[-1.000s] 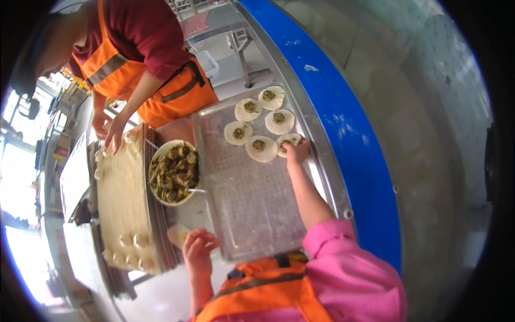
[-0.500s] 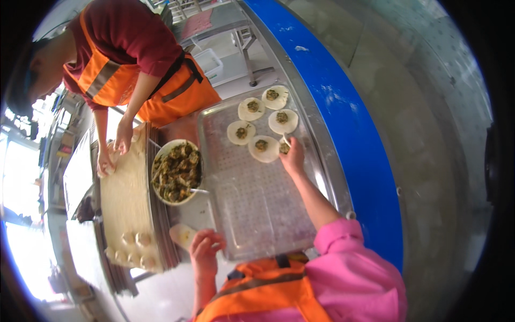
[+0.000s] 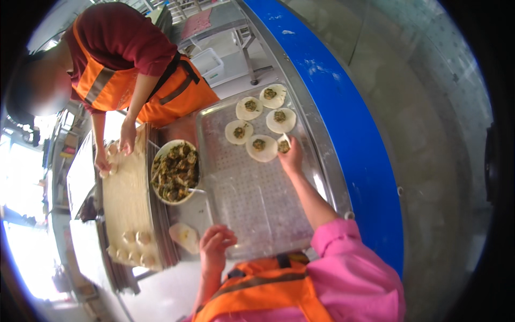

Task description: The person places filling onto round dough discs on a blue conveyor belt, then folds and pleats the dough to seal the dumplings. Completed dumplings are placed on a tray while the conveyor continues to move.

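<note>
My right hand (image 3: 292, 156) reaches across a perforated metal tray (image 3: 252, 204) and pinches a small round dough wrapper with green filling (image 3: 283, 144) at the tray's far right. Several more filled wrappers (image 3: 261, 148) lie flat around it at the far end. My left hand (image 3: 215, 244) hovers at the tray's near left corner with its fingers curled and the palm hidden. Just left of that hand lies a pale stack of plain wrappers (image 3: 184, 236).
A bowl of chopped green filling (image 3: 174, 170) with a spoon stands left of the tray. Beyond it a wooden board (image 3: 127, 198) carries dough pieces (image 3: 134, 244); a co-worker in an orange apron has both hands (image 3: 115, 150) on it. A blue rail (image 3: 343, 123) borders the right.
My right hand has stayed on the filled wrapper at the tray's far right. My left hand has shifted slightly right, off the wrapper stack. The co-worker's hands have moved along the board.
</note>
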Motion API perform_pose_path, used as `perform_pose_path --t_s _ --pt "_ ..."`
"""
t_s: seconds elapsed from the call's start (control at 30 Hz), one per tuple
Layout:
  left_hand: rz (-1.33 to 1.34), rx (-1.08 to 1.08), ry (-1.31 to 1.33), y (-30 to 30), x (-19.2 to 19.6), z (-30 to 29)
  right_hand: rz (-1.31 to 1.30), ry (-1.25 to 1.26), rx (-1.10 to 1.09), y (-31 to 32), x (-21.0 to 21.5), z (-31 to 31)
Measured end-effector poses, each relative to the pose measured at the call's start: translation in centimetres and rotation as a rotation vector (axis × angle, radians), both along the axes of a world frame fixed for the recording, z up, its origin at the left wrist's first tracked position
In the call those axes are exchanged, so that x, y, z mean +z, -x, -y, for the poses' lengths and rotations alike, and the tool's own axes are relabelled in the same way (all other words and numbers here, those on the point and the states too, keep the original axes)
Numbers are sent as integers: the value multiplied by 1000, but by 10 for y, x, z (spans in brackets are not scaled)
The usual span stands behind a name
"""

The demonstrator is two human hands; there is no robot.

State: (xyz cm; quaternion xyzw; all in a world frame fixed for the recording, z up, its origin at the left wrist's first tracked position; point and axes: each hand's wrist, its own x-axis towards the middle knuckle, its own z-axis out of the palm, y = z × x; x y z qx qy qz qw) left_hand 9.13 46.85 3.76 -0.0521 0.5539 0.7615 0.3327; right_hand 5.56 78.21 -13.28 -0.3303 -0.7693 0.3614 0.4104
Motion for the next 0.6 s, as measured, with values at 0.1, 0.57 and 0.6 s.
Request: perform_pose_path --t_s 0.1,0.57,0.6 --pt "-19 -41 9 -2 -1 0 -166 237 -44 -8 13 2" --pt "575 -176 -597 1 -69 -76 -222 1485 845 -104 138 97" --pt "583 -154 -584 -5 -70 -78 -141 1426 785 -107 142 104"
